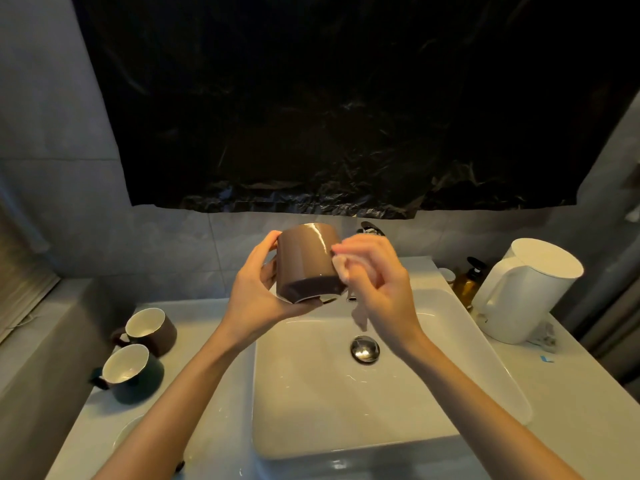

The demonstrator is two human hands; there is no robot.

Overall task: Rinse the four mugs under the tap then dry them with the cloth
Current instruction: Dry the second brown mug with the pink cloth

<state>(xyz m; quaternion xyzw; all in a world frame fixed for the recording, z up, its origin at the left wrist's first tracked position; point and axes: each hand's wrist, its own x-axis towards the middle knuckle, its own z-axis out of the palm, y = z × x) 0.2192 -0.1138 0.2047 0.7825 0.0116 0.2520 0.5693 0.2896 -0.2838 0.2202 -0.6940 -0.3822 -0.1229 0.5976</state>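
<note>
- Sink nearest, under both hands.
- To the left on table: brown mug and dark green mug, upright, just beside each other.
- Over sink: held mug tipped mouth-down, gripped round its wall by left hand; right hand curled, pinching cloth against mug side.
- Best done: rotate with left, keep cloth pressed, finish rim and inside.
- Tap behind.

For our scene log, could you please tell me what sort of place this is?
Probably a bathroom or small washroom: a white basin with a pop-up drain sits on a pale counter, the walls are tiled, and an amber pump bottle stands behind the basin's right corner.
</note>
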